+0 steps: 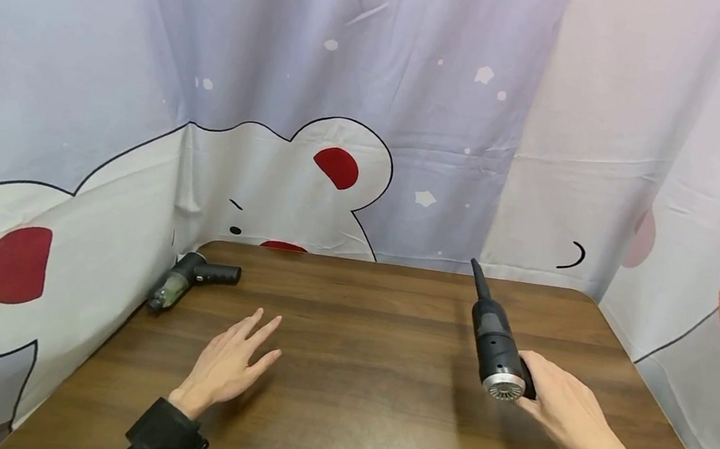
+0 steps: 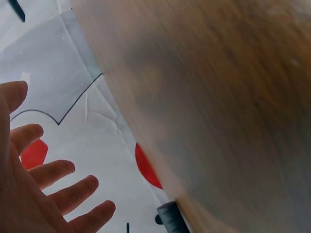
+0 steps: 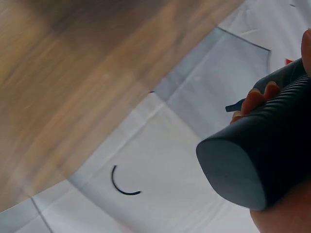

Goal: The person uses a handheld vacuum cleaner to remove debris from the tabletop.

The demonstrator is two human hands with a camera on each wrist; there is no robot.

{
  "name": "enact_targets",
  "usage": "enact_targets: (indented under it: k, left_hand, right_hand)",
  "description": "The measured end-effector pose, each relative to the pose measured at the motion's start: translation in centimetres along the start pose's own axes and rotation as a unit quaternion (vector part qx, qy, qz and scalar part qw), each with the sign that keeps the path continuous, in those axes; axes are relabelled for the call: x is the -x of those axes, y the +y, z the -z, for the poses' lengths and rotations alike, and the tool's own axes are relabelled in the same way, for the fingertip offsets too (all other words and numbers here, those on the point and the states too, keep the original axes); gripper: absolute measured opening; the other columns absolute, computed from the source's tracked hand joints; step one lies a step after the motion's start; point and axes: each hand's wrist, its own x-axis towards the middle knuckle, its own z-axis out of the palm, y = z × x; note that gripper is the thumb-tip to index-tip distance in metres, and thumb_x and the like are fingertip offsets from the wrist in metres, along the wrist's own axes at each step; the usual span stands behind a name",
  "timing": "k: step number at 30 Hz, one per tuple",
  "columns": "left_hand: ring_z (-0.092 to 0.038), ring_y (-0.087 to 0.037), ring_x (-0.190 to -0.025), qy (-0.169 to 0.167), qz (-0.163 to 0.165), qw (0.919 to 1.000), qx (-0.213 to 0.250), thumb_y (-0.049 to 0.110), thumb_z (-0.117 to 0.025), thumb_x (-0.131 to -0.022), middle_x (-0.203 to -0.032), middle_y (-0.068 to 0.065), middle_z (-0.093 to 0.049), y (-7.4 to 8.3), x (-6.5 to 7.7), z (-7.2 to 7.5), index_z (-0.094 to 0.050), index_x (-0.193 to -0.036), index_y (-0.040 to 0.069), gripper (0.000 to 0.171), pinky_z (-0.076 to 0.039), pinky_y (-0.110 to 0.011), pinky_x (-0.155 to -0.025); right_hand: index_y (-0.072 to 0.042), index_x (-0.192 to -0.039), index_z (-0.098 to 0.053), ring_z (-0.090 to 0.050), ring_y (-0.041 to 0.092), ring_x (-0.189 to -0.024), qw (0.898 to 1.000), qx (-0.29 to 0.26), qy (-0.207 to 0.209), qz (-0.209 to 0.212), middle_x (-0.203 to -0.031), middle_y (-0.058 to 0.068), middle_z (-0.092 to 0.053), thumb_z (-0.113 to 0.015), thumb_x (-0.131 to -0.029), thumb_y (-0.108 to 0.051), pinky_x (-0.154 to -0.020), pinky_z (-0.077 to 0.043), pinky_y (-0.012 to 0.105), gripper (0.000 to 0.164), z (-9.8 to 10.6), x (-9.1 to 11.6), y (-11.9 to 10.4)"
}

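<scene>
My right hand [image 1: 565, 403] grips the handle of a black handheld vacuum [image 1: 496, 345] with a narrow nozzle and a silver vented rear end. The nozzle points away toward the far edge, and the vacuum is held up over the tabletop. Up close in the right wrist view, fingers curl round its ribbed handle [image 3: 282, 121], whose flat grey end faces the camera. My left hand [image 1: 225, 366] hovers over the table with fingers spread and nothing in it. Beyond it, at the far left corner, lies a second black handheld device [image 1: 189, 276] with a clear front cup.
A brown wood-grain table [image 1: 336, 403] spans the space below both hands. Printed cloth [image 1: 443, 114] hangs behind it and along both sides, close to the table edges. A dark line, like a cord, [image 1: 676, 334] runs across the cloth at the right.
</scene>
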Motion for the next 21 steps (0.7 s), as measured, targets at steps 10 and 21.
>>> enact_targets:
  k: [10, 21]
  left_hand:
    - [-0.043, -0.044, -0.139, -0.025, -0.008, 0.9996, 0.005, 0.050, -0.053, -0.103, -0.160, -0.021, -0.036, 1.1, -1.3, -1.3, -0.043, -0.156, 0.021, 0.061, -0.040, -0.065, -0.103]
    - [-0.045, -0.044, -0.137, -0.020, -0.024, 0.9995, 0.006, 0.049, -0.054, -0.103, -0.159, -0.021, -0.037, 2.1, -2.9, -2.3, -0.045, -0.155, 0.021, 0.060, -0.041, -0.064, -0.103]
  right_hand:
    - [-0.005, -0.120, -0.056, -0.063, 0.019, -0.086, 0.997, -0.005, -0.078, -0.004, -0.103, 0.003, -0.064, -0.084, -0.082, -0.024, -0.070, -0.051, 0.042, 0.051, -0.8, 1.8, 4.1]
    - [0.002, -0.121, -0.056, -0.061, 0.028, -0.089, 0.990, 0.030, -0.138, -0.030, -0.104, 0.010, -0.064, -0.080, -0.085, -0.019, -0.074, -0.049, 0.048, 0.048, -0.8, 3.2, 8.5]
